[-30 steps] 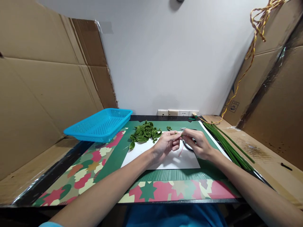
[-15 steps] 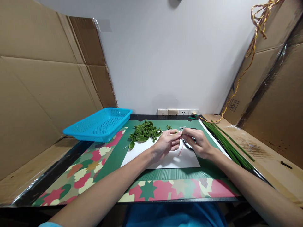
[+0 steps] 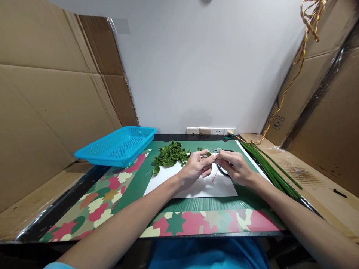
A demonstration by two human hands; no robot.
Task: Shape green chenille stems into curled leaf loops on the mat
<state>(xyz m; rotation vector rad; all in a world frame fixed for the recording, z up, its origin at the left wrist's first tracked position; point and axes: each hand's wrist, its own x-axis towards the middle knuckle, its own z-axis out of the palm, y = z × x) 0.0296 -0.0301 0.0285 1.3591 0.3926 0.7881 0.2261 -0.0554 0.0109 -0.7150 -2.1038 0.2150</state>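
Observation:
Over the white sheet (image 3: 168,183), my two hands meet fingertip to fingertip. My left hand (image 3: 198,164) pinches a small piece of green pipe cleaner (image 3: 208,154), its fuzzy tip poking up above the fingers. My right hand (image 3: 235,165) is closed at the other end of this piece, though the fingers hide most of it. Left of the hands lies a pile of looped green pipe-cleaner leaves (image 3: 174,154). Black-handled scissors (image 3: 223,170) rest partly under my right hand. Beside them a thin red strip (image 3: 215,175) lies on the sheet.
A blue perforated basket (image 3: 117,146) stands at the back left. Long green pipe cleaners (image 3: 270,170) lie in a bundle on the right. Cardboard panels (image 3: 42,101) wall both sides, and a yellow twisted cord (image 3: 286,93) hangs at right. Sockets (image 3: 205,131) line the back wall.
The green piece now shows more clearly above my left fingertips, whose grip has shifted slightly. My right hand stays almost in place, and the view has tilted a little.

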